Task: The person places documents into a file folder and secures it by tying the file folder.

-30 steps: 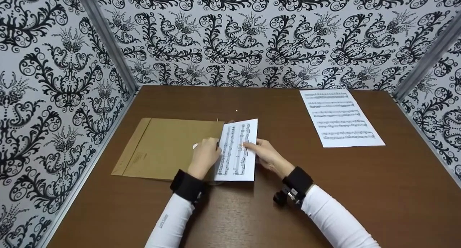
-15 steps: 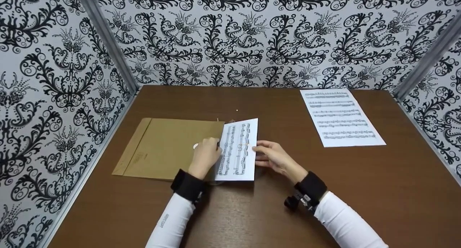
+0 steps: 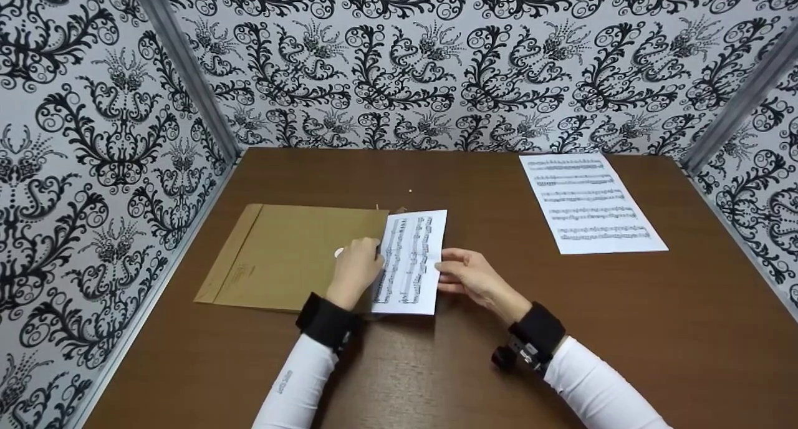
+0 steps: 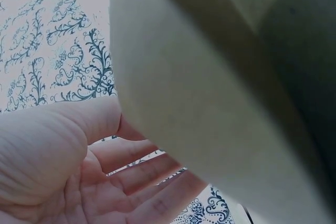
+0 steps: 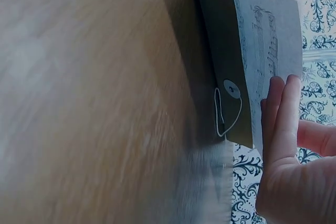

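A brown string-tie envelope [image 3: 293, 254] lies to the left, its mouth facing right. A white sheet of music [image 3: 414, 260] sticks partway out of that mouth, its left part hidden inside. My left hand [image 3: 356, 267] grips the envelope's edge by the mouth; the left wrist view shows the thumb and fingers of my left hand [image 4: 105, 166] around the paper. My right hand [image 3: 477, 278] holds the sheet's right edge, thumb on top and fingers underneath. In the right wrist view, straight fingers [image 5: 286, 114] lie against the sheet's underside, near the envelope's button [image 5: 231, 88] and loose string.
Another sheet of music [image 3: 592, 204] lies flat at the back right of the brown table [image 3: 561, 342]. Patterned wall panels [image 3: 399, 61] stand along the table's back and sides. A tiny pale speck [image 3: 410, 191] lies behind the envelope.
The right hand has shifted its hold from over the sheet to its right edge. The sheet's free end has tilted and moved slightly left and nearer. The left hand stays put.
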`<action>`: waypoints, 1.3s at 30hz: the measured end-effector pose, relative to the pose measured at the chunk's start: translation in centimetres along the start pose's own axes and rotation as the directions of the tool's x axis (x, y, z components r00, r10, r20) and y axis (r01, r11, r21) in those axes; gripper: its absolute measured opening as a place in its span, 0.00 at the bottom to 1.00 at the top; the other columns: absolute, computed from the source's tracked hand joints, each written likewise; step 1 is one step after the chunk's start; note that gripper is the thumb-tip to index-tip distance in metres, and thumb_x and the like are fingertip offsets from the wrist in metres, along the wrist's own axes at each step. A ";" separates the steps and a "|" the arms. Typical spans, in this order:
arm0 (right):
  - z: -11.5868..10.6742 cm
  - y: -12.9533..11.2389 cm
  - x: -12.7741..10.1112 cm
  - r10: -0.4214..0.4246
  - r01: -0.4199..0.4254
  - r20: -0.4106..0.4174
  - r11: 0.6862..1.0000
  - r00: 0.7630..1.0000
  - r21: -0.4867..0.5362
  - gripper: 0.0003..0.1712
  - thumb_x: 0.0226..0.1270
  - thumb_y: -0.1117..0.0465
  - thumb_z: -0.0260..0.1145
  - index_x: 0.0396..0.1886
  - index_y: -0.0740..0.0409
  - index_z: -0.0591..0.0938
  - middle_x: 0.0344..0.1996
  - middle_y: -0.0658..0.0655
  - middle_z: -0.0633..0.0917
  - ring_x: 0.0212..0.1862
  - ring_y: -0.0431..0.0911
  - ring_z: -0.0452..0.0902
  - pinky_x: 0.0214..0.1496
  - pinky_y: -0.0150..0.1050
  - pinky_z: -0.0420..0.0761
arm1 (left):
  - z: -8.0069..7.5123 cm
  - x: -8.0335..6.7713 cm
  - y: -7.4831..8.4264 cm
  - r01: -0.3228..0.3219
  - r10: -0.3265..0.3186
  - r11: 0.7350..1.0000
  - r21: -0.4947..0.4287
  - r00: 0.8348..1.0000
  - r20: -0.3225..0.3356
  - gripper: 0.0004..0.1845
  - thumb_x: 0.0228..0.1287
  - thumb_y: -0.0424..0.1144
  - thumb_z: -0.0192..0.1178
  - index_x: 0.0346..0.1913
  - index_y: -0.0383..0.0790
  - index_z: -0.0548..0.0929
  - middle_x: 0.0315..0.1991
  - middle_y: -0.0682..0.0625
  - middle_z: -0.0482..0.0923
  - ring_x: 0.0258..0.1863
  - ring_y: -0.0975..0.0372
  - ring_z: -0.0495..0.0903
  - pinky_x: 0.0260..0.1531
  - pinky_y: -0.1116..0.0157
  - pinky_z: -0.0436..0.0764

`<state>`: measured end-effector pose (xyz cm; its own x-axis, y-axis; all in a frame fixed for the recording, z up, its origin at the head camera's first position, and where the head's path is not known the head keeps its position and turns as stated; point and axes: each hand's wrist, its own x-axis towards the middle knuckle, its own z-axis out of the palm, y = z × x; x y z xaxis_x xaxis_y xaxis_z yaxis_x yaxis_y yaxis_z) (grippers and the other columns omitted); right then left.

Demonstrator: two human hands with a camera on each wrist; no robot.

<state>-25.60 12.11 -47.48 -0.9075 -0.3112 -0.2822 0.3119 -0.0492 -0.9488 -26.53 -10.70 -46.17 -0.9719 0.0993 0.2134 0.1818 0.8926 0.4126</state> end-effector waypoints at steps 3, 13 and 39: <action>0.3 0.2 0.2 -0.005 0.005 0.006 1.000 1.000 0.008 0.27 0.73 0.70 0.60 0.68 0.76 0.68 0.36 0.50 0.89 0.36 0.40 0.88 0.44 0.34 0.89 | -0.1 0.0 0.0 -0.011 0.011 1.000 0.004 1.000 -0.012 0.05 0.61 0.29 0.62 0.29 0.33 0.84 0.34 0.36 0.88 0.31 0.44 0.87 0.29 0.48 0.80; 1.7 0.5 0.9 -0.005 0.005 -0.007 1.000 1.000 0.015 0.28 0.73 0.70 0.59 0.69 0.76 0.67 0.37 0.51 0.89 0.35 0.40 0.88 0.43 0.34 0.89 | -0.1 0.0 0.1 -0.004 0.004 1.000 -0.003 1.000 0.000 0.05 0.62 0.29 0.63 0.28 0.34 0.83 0.35 0.36 0.89 0.32 0.43 0.87 0.30 0.48 0.80; 3.5 0.6 2.2 0.009 -0.009 -0.025 1.000 1.000 -0.009 0.28 0.72 0.70 0.60 0.69 0.76 0.68 0.41 0.57 0.88 0.36 0.41 0.87 0.44 0.35 0.90 | -0.3 -0.3 0.2 -0.016 0.017 1.000 0.027 0.999 -0.049 0.05 0.59 0.30 0.63 0.27 0.34 0.83 0.33 0.35 0.88 0.30 0.42 0.87 0.28 0.46 0.79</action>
<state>-26.42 8.02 -48.22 -0.9114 -0.2878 -0.2942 0.3177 -0.0375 -0.9475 -26.16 -10.67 -45.84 -0.9603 0.0927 0.2632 0.1927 0.9025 0.3852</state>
